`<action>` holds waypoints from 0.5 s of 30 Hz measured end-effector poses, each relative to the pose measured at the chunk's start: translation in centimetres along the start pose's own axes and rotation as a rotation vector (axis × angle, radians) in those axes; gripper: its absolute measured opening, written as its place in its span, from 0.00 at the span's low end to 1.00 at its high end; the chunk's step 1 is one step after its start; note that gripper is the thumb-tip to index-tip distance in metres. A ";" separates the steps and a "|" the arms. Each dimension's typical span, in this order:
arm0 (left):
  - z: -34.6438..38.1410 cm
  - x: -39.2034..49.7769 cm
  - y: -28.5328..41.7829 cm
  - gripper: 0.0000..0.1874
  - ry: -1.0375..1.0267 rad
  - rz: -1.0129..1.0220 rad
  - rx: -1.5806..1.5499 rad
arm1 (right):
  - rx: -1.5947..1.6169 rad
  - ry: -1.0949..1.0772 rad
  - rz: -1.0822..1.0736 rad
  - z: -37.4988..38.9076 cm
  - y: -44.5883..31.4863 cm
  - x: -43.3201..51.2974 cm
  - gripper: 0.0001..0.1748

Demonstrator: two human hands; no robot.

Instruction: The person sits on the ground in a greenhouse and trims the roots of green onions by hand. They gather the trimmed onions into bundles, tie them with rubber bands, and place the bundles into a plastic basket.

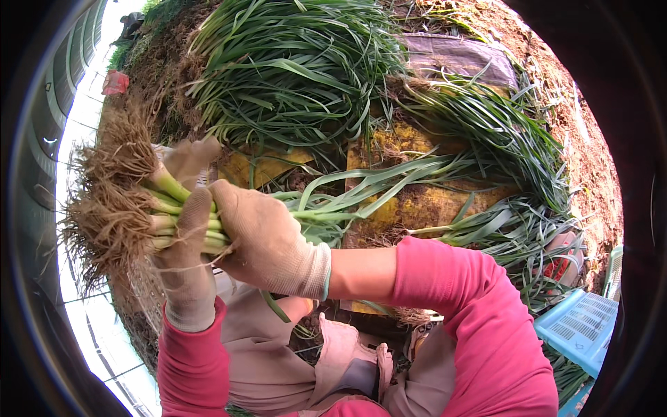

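A bunch of leek-like green plants with pale green stems (169, 206) lies across both of my hands in front of me. Its tangled brown roots (112, 208) point left, and its long leaves (333, 211) trail right. My left hand (185, 260), in a beige knit glove, grips the stems near the roots; its thumb lies over them and its blurred fingers show beyond. Close beside it, my right hand (260, 229), gloved alike, is closed around the stems further up. Its curled fingers are mostly hidden.
Beyond my hands lies a large heap of the same plants (292, 73). Smaller bundles (490, 125) rest at the right on soiled yellow sheeting (432, 208), near a purple cloth (458, 60). A light-blue plastic crate (578, 326) sits at lower right. Bare soil (589, 151) borders the sheeting.
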State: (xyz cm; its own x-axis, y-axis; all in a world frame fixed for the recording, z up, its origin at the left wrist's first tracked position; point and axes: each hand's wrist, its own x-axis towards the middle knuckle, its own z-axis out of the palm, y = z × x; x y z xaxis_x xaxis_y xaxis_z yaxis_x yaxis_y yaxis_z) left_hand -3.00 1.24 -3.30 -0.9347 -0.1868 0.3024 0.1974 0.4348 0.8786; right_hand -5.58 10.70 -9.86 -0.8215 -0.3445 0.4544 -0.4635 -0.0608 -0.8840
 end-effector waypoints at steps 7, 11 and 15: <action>-7.4 0.9 0.8 0.12 0.279 0.043 -0.242 | 0.036 -0.204 -0.074 -2.8 7.5 -5.6 0.44; -13.6 -0.4 3.9 0.15 0.788 0.205 0.298 | -0.093 -0.770 0.243 -4.4 14.9 -16.6 0.40; -14.9 -1.8 3.1 0.22 0.716 0.319 0.357 | -0.192 -1.530 0.594 -9.0 14.6 -13.2 0.30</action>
State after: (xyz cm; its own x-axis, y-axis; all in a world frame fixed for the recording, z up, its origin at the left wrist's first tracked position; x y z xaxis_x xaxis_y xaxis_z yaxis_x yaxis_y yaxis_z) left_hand 3.66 -10.21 4.42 -0.4153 -0.4667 0.7808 0.2022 0.7895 0.5795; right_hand -4.46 22.85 -27.78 0.1271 -0.8280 -0.5461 -0.3511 0.4774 -0.8055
